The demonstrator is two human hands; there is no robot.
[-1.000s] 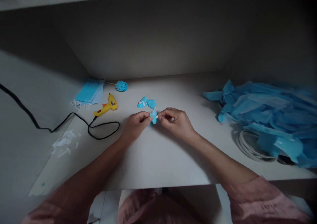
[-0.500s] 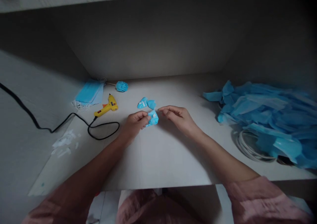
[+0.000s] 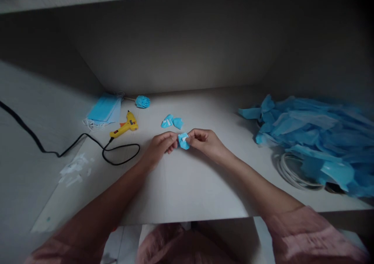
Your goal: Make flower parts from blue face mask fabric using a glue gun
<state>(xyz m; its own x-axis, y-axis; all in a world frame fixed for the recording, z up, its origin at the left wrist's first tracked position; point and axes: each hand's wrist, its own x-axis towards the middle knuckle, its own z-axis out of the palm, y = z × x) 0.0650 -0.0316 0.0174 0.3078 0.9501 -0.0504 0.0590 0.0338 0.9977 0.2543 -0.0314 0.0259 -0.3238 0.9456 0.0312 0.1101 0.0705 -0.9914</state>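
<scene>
A small folded piece of blue mask fabric with a white strip on it is held between my two hands above the table. My right hand pinches its right edge, the thumb by the white strip. The closed fingertips of my left hand are at its left edge and appear to grip it. Just beyond my hands lie two similar blue pieces: one with white strips and a plain one.
Left are a yellow glue gun with a black cord, stacked masks, a blue fabric rose and white scraps. Right are a heap of blue fabric and a coiled cable. Walls enclose the table.
My right hand has moved left and down to take hold of the blue fabric piece. The piece has turned and now sits between both hands.
</scene>
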